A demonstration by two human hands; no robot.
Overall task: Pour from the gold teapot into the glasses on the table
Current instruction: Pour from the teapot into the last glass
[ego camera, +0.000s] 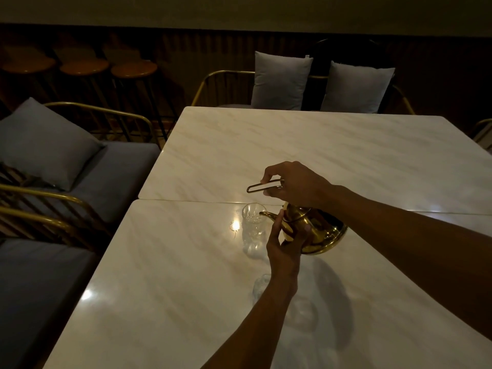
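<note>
The gold teapot [320, 231] is tilted to the left above the marble table [186, 275], its spout tip over the rim of a clear glass [253, 221]. My right hand [295, 183] grips the teapot's thin gold wire handle from above. My left hand [286, 245] holds the teapot's front, by the base of the spout. Two more clear glasses stand nearer to me: one [262, 284] is partly hidden behind my left forearm, the other [303, 312] sits to its right. Any liquid stream is too dim to make out.
A second marble table [306, 145] butts against the far edge of this one. Gold-framed seats with grey cushions [45, 145] line the left side. Two chairs with pale pillows [279, 79] stand at the far side, and round stools [133, 69] at the back left.
</note>
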